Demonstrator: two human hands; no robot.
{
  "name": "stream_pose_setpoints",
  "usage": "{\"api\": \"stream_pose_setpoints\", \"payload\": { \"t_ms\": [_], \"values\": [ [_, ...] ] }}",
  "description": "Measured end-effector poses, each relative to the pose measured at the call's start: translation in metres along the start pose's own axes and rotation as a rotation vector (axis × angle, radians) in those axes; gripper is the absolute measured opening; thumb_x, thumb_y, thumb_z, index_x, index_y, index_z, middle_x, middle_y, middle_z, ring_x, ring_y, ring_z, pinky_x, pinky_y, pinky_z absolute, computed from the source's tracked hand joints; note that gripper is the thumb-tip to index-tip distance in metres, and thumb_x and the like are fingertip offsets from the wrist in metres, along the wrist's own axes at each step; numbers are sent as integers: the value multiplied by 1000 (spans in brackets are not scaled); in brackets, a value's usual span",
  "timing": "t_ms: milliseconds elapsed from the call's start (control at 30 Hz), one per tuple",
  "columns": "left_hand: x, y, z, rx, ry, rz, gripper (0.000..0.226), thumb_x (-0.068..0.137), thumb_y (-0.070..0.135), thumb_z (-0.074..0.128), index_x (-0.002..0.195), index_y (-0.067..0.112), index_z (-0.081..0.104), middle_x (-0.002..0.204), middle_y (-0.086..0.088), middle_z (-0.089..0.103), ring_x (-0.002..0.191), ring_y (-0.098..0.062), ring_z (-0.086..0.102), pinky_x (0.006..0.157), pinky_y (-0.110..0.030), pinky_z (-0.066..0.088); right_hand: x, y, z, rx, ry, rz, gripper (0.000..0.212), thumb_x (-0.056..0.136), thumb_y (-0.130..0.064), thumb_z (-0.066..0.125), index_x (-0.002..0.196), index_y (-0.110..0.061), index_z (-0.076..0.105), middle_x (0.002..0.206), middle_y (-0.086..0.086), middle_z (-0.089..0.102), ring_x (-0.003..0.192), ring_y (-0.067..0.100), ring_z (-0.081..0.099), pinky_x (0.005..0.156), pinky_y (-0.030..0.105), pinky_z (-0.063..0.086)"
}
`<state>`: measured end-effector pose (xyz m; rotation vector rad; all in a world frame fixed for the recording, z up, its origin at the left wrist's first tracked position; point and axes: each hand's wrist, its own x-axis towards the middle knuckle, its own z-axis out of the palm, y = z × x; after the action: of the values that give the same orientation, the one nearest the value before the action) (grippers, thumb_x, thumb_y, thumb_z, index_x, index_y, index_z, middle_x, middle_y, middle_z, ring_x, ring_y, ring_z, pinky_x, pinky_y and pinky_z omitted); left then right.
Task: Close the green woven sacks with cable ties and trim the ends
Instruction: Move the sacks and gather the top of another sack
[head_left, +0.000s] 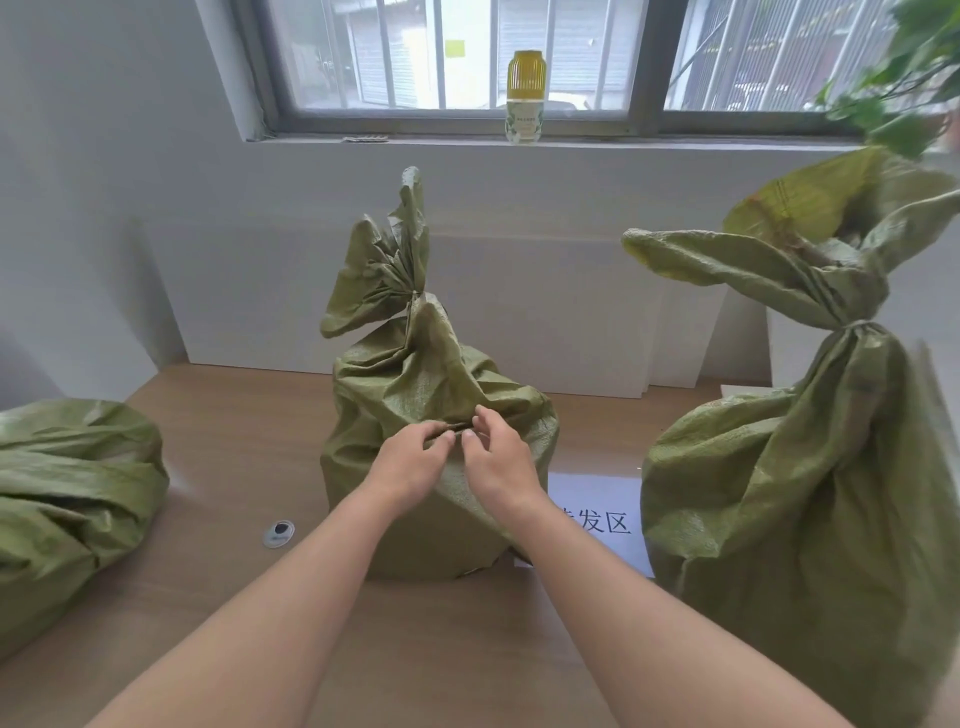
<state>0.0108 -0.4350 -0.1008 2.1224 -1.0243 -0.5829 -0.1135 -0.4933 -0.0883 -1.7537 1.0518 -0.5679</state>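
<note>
A green woven sack (410, 374) stands upright in the middle of the wooden table, its neck gathered tight high up. My left hand (410, 460) and my right hand (496, 457) are side by side on its front, fingers pinching a fold of the fabric between them. A second sack (779, 467) stands at the right, its neck bound by a pale cable tie (857, 326). A third sack (67, 493) lies slumped at the left edge. No cutting tool shows in view.
A white paper sign (602, 514) with printed characters lies between the middle and right sacks. A small round white object (279, 532) rests on the table (249, 426) left of the middle sack. A yellow-capped bottle (524, 98) stands on the windowsill; plant leaves (904, 93) hang at top right.
</note>
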Motion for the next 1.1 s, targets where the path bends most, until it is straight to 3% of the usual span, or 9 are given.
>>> {"api": "stream_pose_setpoints", "payload": {
  "t_ms": [100, 200, 567, 667, 833, 1000, 1100],
  "values": [
    [-4, 7, -4, -150, 78, -16, 44, 111, 37, 42, 145, 14, 59, 148, -4, 60, 140, -24, 51, 109, -33, 37, -4, -7, 1, 58, 41, -6, 50, 111, -32, 43, 158, -18, 41, 158, 1, 50, 148, 18, 43, 121, 31, 30],
    [-9, 13, -12, -281, 129, -53, 50, 112, 42, 36, 149, 14, 55, 153, -5, 56, 146, -25, 46, 116, -36, 33, -9, -13, 2, 104, 55, -8, 51, 112, -38, 38, 159, -18, 40, 161, -1, 46, 151, 18, 39, 122, 33, 27],
    [-53, 17, -42, -310, 169, -12, 49, 112, 44, 35, 147, 17, 57, 152, -3, 57, 145, -24, 47, 121, -39, 33, -49, -41, 6, 153, 49, -90, 50, 112, -39, 39, 157, -18, 44, 157, 0, 51, 147, 19, 44, 123, 35, 32],
    [-74, 8, -57, -333, 204, -20, 48, 113, 42, 36, 149, 16, 55, 154, -2, 55, 146, -20, 45, 115, -30, 31, -64, -50, 17, 168, 22, -122, 48, 112, -38, 39, 154, -17, 48, 153, 0, 55, 145, 18, 47, 123, 38, 34],
    [-111, -25, -96, -356, 288, -39, 49, 114, 38, 36, 153, 12, 50, 158, -2, 50, 149, -17, 41, 108, -22, 27, -88, -69, 57, 169, -32, -171, 46, 112, -38, 40, 149, -14, 53, 147, 1, 60, 138, 18, 52, 120, 41, 38],
    [-143, -84, -160, -366, 374, -85, 50, 114, 39, 36, 154, 12, 48, 161, -1, 47, 151, -16, 38, 110, -22, 25, -115, -101, 124, 159, -123, -195, 46, 112, -37, 40, 150, -14, 51, 148, -1, 58, 139, 17, 51, 116, 31, 37],
    [-156, -123, -207, -395, 415, -120, 50, 113, 40, 37, 154, 13, 48, 160, -1, 47, 151, -16, 38, 111, -22, 25, -130, -129, 177, 161, -175, -203, 44, 111, -38, 41, 147, -16, 54, 135, -4, 63, 135, 19, 55, 115, 33, 40]
  ]
}}
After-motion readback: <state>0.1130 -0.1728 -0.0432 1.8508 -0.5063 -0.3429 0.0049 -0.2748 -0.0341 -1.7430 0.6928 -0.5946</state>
